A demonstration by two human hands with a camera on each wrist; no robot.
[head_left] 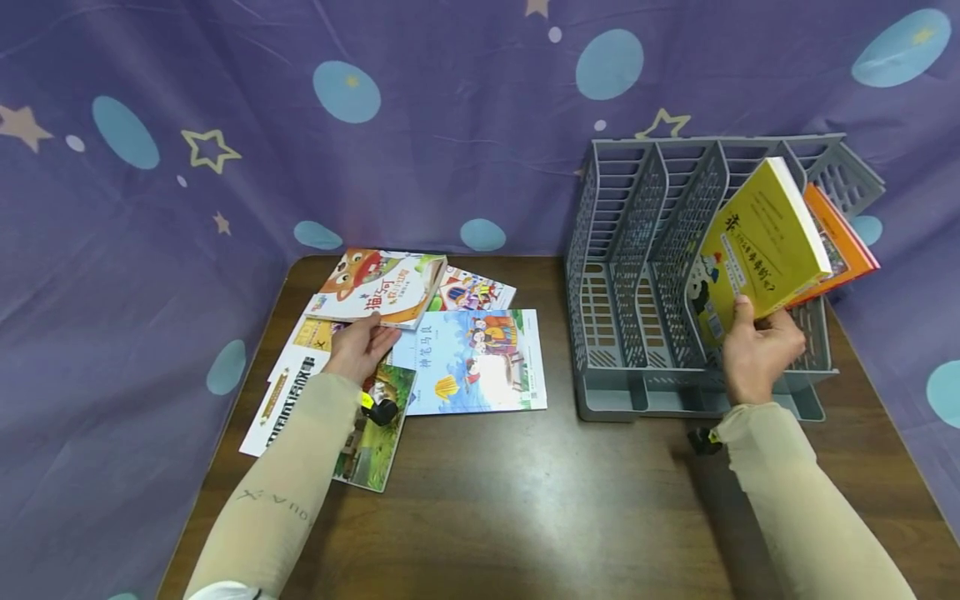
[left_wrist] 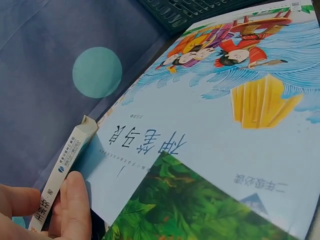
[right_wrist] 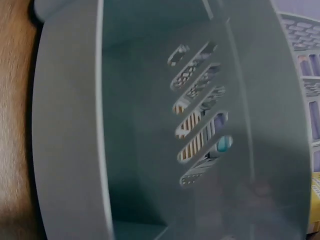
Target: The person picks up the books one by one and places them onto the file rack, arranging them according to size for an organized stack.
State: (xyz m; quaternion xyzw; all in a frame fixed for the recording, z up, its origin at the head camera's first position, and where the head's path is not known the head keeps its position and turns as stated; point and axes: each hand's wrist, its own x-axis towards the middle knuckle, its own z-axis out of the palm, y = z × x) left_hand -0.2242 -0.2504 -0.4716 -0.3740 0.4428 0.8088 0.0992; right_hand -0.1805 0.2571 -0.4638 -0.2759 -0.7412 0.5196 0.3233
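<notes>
My left hand [head_left: 360,346] pinches the lower edge of a white picture book [head_left: 375,287] with a cartoon animal on its cover, at the back left of the table. In the left wrist view, thumb and fingers lie on either side of that book's spine [left_wrist: 62,167]. On the right, my right hand [head_left: 761,354] grips a yellow book [head_left: 757,242] by its lower part, tilted in a right-hand slot of the grey file rack [head_left: 611,404]. An orange book [head_left: 847,242] leans behind the yellow one. The right wrist view mostly shows the rack's front wall [right_wrist: 272,125]; the hand is hidden there.
A light-blue book [head_left: 465,375] lies flat beside the left hand. A green-covered book [head_left: 386,454], a white book [head_left: 281,408] and a colourful one [head_left: 480,290] overlap around it. Upright dividers [head_left: 645,208] split the rack. A purple curtain [head_left: 450,183] hangs behind the table.
</notes>
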